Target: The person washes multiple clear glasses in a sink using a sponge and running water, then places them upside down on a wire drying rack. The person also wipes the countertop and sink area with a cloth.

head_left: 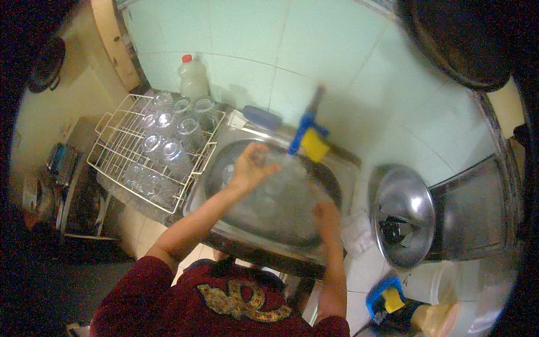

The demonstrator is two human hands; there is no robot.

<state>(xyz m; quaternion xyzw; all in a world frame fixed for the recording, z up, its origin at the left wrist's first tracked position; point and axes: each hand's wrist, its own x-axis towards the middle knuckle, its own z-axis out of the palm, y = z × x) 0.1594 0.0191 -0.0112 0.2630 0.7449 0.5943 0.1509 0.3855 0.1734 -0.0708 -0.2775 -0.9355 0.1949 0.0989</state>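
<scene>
My left hand [251, 164] is over the left back part of a steel sink basin [219, 212], fingers curled and thumb pointing right. Blurred by motion, my right hand [323, 215] is over the basin's right side. A pale, translucent blur [284, 175] spreads between the hands below the tap; I cannot tell what it is or whether either hand grips it. The blue tap [298, 137] points down into the basin from the back, close to my left hand. A yellow piece [315, 145], possibly a sponge or cloth, is at the tap's right side.
Left of the sink, a white wire dish rack [122, 162] holds several clear glasses [172, 149]. Behind it stands a plastic bottle with a red cap [193, 78]. A dark blue container [262, 117] sits behind the basin. At right are a steel bowl [414, 189] and a blue holder [372, 301].
</scene>
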